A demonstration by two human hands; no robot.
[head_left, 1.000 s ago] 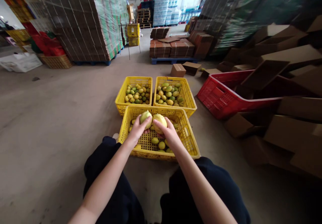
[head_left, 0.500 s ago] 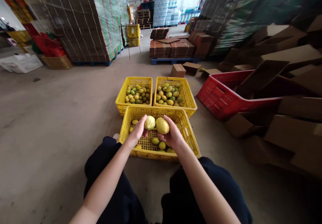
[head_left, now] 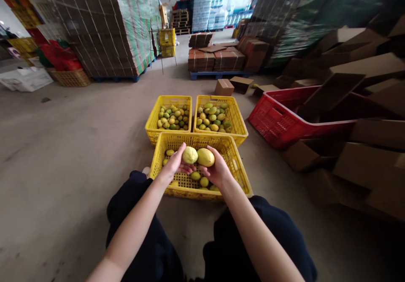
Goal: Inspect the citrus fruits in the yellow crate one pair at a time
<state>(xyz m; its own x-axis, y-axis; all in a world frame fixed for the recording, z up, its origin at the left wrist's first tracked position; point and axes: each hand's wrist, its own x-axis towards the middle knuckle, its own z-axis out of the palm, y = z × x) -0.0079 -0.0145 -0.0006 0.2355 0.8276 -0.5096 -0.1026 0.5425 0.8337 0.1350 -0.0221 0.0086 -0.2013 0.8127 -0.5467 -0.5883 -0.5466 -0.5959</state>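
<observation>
My left hand (head_left: 177, 164) holds a pale yellow-green lemon (head_left: 190, 155) with a bumpy skin, thumb on its side and fingers beneath. In my right hand (head_left: 218, 166) rests a smoother, yellower lemon (head_left: 206, 157). The two fruits are side by side, nearly touching, above the near yellow crate (head_left: 242, 174). Several lemons (head_left: 204, 182) lie on that crate's perforated floor, some partly hidden by my hands and arms. Behind it stand a left yellow crate (head_left: 152, 126) and a right yellow crate (head_left: 238, 121), both holding many yellow and green lemons.
To the right is a red crate (head_left: 268, 119) with cardboard boxes (head_left: 367, 164) piled in and around it. Flattened cartons (head_left: 229, 59) sit on a blue pallet (head_left: 218, 75) ahead. A tall wrapped stack (head_left: 95, 24) stands at the left. Small boxes (head_left: 224, 87) lie on the floor.
Both lemons have turned a little in my hands and shifted slightly to the right. My left fingers have opened out somewhat under the fruit.
</observation>
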